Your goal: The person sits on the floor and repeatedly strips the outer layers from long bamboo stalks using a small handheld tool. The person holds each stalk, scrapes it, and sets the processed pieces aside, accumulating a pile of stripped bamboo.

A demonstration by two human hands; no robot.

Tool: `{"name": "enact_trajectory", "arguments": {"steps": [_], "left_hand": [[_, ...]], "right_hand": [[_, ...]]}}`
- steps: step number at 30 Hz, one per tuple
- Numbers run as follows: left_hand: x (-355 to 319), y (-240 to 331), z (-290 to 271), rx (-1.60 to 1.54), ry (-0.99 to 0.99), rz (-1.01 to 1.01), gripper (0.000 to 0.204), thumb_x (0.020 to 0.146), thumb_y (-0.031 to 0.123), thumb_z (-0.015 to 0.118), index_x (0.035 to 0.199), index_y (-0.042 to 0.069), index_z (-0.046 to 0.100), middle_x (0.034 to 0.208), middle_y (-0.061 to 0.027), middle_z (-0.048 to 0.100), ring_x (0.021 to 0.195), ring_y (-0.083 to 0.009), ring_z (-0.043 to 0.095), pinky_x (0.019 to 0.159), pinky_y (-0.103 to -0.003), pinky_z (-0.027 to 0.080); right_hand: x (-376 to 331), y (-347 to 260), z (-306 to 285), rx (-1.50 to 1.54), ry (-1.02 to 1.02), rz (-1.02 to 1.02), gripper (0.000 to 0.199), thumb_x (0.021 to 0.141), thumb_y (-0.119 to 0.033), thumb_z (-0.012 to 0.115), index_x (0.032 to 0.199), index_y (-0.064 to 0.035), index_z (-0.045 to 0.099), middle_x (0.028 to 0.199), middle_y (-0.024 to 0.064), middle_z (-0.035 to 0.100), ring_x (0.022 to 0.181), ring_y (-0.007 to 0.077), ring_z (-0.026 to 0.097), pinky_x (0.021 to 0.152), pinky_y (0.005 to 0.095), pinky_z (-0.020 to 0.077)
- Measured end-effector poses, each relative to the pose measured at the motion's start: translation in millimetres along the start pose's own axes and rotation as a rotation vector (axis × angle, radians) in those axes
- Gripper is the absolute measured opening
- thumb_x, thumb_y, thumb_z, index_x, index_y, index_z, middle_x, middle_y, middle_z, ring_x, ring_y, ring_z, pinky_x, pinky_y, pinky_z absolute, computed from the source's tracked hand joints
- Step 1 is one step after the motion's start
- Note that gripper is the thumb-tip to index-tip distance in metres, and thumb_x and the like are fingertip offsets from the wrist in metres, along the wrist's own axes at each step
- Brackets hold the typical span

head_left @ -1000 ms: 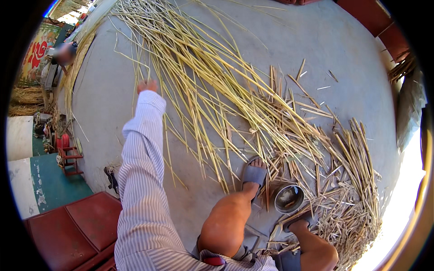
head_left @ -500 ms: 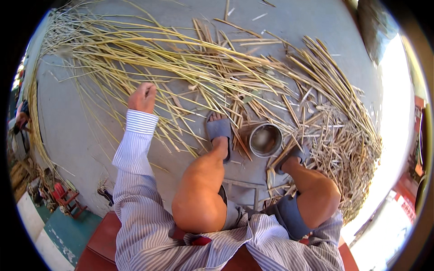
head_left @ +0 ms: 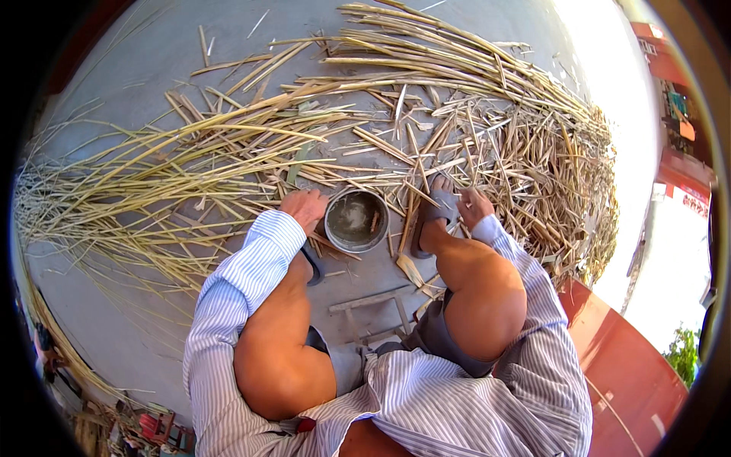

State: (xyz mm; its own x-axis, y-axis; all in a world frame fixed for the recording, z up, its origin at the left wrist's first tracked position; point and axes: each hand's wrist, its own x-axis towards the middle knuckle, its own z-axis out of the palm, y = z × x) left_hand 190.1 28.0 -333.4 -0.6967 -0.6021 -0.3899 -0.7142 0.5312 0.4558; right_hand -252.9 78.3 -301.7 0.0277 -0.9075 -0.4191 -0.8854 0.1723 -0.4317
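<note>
My left hand (head_left: 304, 208) is closed, fingers curled, right beside the left rim of a round metal pot (head_left: 356, 247) with murky liquid in it. A short brown piece lies inside the pot. Long yellowish stalks (head_left: 183, 186) spread leftward from near this hand. Beside my right sandalled foot (head_left: 442, 194), my right hand (head_left: 475, 207) is also closed, at the edge of a heap of dry split stalk pieces (head_left: 548, 164). What either set of fingers holds, if anything, is too small or hidden to make out.
A bundle of thicker stalks (head_left: 457, 49) curves along the far right. Between my legs is a low metal frame (head_left: 371, 299) on the grey floor (head_left: 114, 305). A reddish panel (head_left: 624, 365) stands to my right; clutter fills the lower left corner.
My view has swung to the right. The left hand has come from over the long stalks to beside the pot. My right hand, unseen before, now shows by the right foot.
</note>
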Motion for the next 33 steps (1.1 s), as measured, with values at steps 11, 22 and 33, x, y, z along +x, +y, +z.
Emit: {"name": "enact_trajectory", "arguments": {"steps": [11, 22, 33], "left_hand": [[24, -15, -12, 0.154, -0.077, 0.075, 0.019, 0.065, 0.006, 0.066, 0.083, 0.005, 0.060, 0.081, -0.0147, 0.060, 0.078, -0.0331, 0.063, 0.065, -0.044, 0.051], [83, 69, -7, 0.195, -0.153, 0.352, 0.012, 0.075, 0.012, 0.063, 0.085, 0.008, 0.061, 0.082, -0.0099, 0.062, 0.079, -0.0246, 0.066, 0.064, -0.038, 0.052], [87, 89, 85, 0.392, -0.216, 0.227, 0.021, 0.087, 0.020, 0.052, 0.095, 0.009, 0.068, 0.097, -0.0133, 0.064, 0.080, -0.0255, 0.063, 0.062, -0.038, 0.046]], "right_hand": [[163, -108, 60, -0.739, -0.241, -0.610, 0.077, 0.075, -0.042, 0.072, 0.140, -0.0138, 0.042, 0.151, 0.0169, 0.031, 0.139, 0.0349, 0.029, 0.112, 0.0512, 0.0248], [-44, 204, -107, -0.943, -0.790, 0.710, 0.045, 0.093, -0.020, 0.051, 0.137, -0.0131, 0.045, 0.139, 0.0145, 0.042, 0.127, 0.0309, 0.038, 0.104, 0.0446, 0.0356], [124, 123, -143, -0.621, -0.178, 0.493, 0.036, 0.093, -0.011, 0.050, 0.129, -0.0103, 0.052, 0.119, 0.0131, 0.061, 0.101, 0.0267, 0.064, 0.088, 0.0378, 0.0536]]}}
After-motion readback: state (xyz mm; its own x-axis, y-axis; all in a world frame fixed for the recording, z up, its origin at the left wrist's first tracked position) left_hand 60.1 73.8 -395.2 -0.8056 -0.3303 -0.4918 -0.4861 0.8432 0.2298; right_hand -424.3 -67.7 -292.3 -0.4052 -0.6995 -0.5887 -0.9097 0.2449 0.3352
